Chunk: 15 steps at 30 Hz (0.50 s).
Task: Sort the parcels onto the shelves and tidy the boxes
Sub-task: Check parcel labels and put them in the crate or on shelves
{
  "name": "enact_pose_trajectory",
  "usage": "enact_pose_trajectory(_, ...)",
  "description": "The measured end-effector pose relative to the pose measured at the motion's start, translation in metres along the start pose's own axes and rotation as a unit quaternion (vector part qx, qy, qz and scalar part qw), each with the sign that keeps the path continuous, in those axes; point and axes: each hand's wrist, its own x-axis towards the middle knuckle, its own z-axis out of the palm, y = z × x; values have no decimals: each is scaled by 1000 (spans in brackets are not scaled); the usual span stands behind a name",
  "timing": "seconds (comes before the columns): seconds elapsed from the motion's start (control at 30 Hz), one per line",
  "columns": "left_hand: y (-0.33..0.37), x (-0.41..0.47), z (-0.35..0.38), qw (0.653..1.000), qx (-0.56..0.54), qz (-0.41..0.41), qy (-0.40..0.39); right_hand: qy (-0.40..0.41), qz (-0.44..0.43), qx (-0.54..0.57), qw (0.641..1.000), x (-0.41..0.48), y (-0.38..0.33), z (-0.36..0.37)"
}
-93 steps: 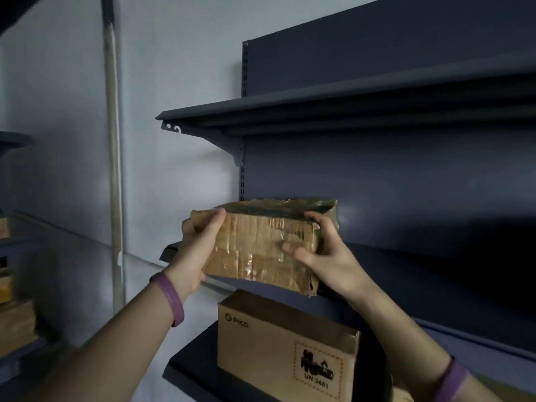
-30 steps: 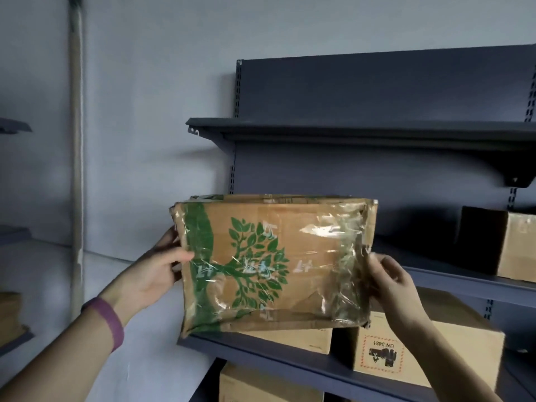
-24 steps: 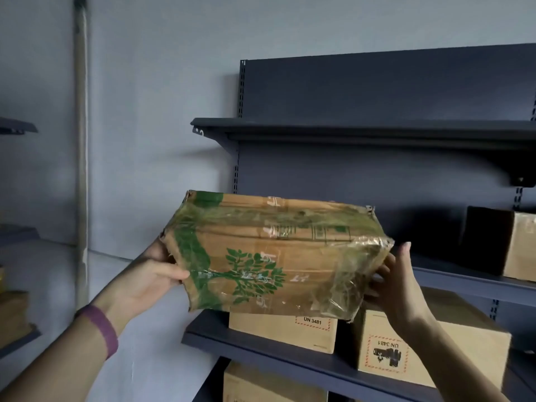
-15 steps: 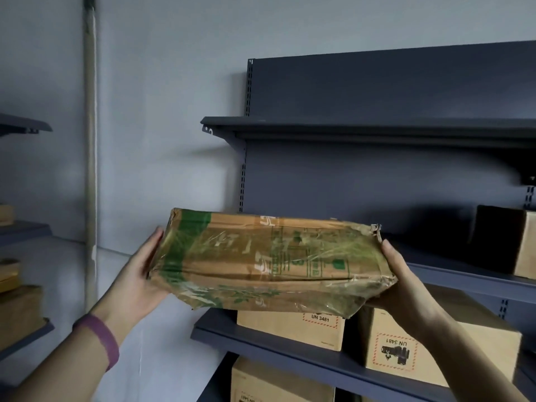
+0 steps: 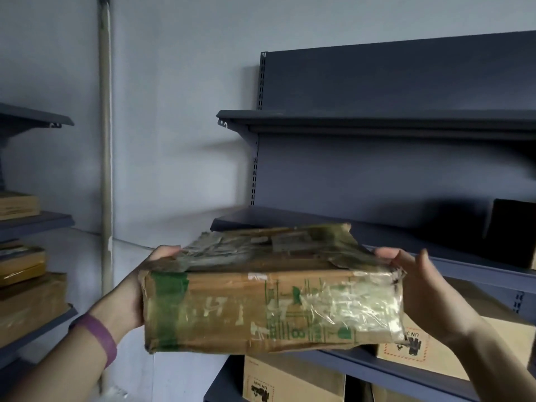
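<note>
A worn cardboard parcel point(image 5: 269, 303) with green print and shiny tape is held flat in front of me, its long side facing me. My left hand point(image 5: 136, 291) grips its left end, and a purple band circles that wrist. On the parcel's right end rests my right hand point(image 5: 426, 288), with the fingers spread along the edge. The parcel hangs in the air in front of the dark blue middle shelf point(image 5: 464, 268), not resting on it.
The top shelf point(image 5: 377, 123) runs across above. A dark box point(image 5: 513, 233) sits on the middle shelf at far right. Brown boxes point(image 5: 293, 381) stand on lower shelves. A second rack point(image 5: 34, 221) at left carries stacked parcels. A pale pole point(image 5: 106, 140) stands against the wall.
The parcel has tipped from upright, with its tree print facing me, to lying flat with a long side toward me. It has also come lower and closer.
</note>
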Motion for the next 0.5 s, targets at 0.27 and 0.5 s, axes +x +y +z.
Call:
enact_pose_trajectory(0.27, 12, -8, 14, 989, 99, 108, 29, 102, -35, -3, 994, 11, -3, 23)
enact_pose_trajectory(0.5, 9, -23, 19, 987, 17, 158, -18, 102, -57, -6, 993, 8, 7, 32)
